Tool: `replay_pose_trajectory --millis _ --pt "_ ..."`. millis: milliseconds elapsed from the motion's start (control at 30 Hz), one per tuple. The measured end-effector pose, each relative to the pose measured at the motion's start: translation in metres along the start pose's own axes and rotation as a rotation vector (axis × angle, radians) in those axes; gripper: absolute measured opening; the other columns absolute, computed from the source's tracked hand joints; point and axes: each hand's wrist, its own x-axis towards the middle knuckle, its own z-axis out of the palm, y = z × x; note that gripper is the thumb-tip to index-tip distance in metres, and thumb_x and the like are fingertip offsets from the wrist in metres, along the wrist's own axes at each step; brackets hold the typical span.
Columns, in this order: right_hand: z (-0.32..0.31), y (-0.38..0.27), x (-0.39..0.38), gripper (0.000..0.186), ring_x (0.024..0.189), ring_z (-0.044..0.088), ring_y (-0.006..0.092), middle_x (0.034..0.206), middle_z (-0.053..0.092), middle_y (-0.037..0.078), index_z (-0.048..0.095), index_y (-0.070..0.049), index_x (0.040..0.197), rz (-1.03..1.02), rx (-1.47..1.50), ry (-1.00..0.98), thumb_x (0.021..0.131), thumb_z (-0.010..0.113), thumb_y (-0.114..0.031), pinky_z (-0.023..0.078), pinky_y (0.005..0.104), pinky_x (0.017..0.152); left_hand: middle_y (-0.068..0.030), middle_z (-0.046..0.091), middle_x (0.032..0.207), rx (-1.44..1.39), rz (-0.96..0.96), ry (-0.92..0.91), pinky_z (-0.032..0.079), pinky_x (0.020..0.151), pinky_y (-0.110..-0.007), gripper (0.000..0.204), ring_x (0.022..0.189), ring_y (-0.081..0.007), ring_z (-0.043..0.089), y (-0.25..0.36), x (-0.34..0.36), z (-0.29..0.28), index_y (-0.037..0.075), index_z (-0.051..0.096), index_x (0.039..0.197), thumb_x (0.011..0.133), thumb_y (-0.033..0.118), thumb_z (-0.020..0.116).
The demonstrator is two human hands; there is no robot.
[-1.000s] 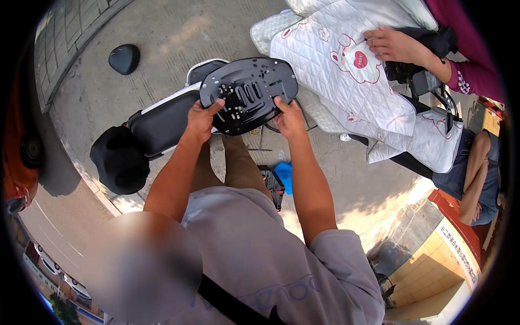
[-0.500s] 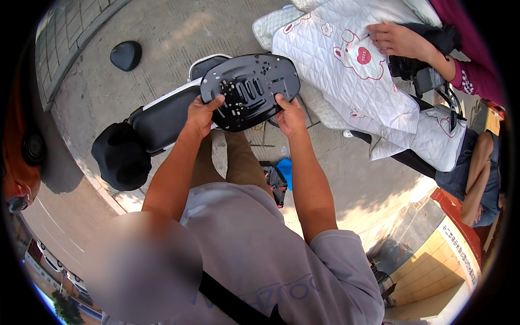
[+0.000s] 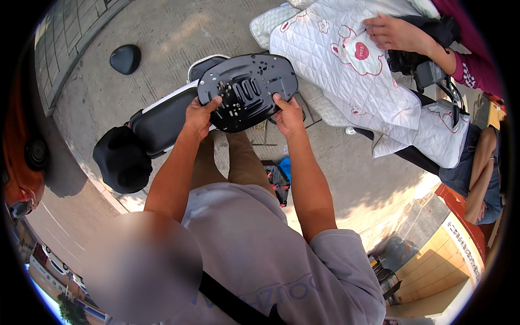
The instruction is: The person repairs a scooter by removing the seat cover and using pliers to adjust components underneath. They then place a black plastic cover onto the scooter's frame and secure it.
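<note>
A black oval mounting plate, pierced with many small holes and several curved slots, is held up in front of me above a scooter. My left hand grips its left lower edge, thumb on top and fingers beneath. At its right lower edge, my right hand pinches it the same way. Both hands' fingers are partly hidden under the plate. Beyond and to the left stretches the scooter's long black seat with white side trim. A rounded black piece sits at the seat's left end.
A black rounded-triangular object lies on the concrete. An open toolbox stands by my feet, beside something blue. At right, a white quilted cover drapes another scooter, with a person's hand on it. An orange car is at far left.
The plate and both hands have shifted very slightly left in the picture. My grip on the plate looks the same.
</note>
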Motion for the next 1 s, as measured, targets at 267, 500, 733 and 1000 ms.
replay_pose_trajectory --millis 267,500,733,1000 --pt "0.001 0.0 -0.002 0.036 0.102 0.07 0.0198 0.118 0.072 0.005 0.064 -0.006 0.125 0.01 0.006 0.0 0.093 0.081 -0.009 0.057 0.0355 0.085 -0.0103 0.073 0.119 0.006 -0.003 0.006 0.063 0.09 -0.047 0.05 0.105 -0.0265 0.073 -0.002 0.003 -0.004 0.005 0.062 0.127 0.086 0.011 0.089" --pt "-0.001 -0.009 -0.007 0.031 0.1 0.069 0.0204 0.115 0.071 0.006 0.065 -0.006 0.122 0.06 0.054 0.007 0.097 0.078 -0.019 0.058 0.0366 0.084 -0.0127 0.072 0.122 -0.029 0.014 0.02 0.062 0.093 -0.048 0.044 0.108 -0.0295 0.073 -0.004 0.004 -0.002 0.004 0.06 0.128 0.09 0.004 0.084" --pt "0.006 -0.002 -0.037 0.041 0.083 0.071 0.028 0.107 0.071 0.013 0.059 -0.008 0.138 -0.437 -0.782 0.49 0.1 0.064 -0.019 0.058 0.0434 0.074 -0.0137 0.072 0.122 -0.052 0.041 -0.047 0.062 0.097 -0.046 0.045 0.109 -0.0288 0.072 0.0 0.0 0.004 0.002 0.059 0.129 0.091 0.001 0.082" --pt "0.043 0.013 -0.096 0.07 0.083 0.071 0.0394 0.103 0.07 0.017 0.041 -0.023 0.162 -0.553 -1.66 0.158 0.095 0.059 -0.016 0.057 0.0517 0.075 -0.0145 0.071 0.124 -0.048 0.04 0.003 0.061 0.098 -0.046 0.045 0.11 -0.0291 0.072 -0.003 0.003 0.003 0.002 0.058 0.129 0.09 0.001 0.082"
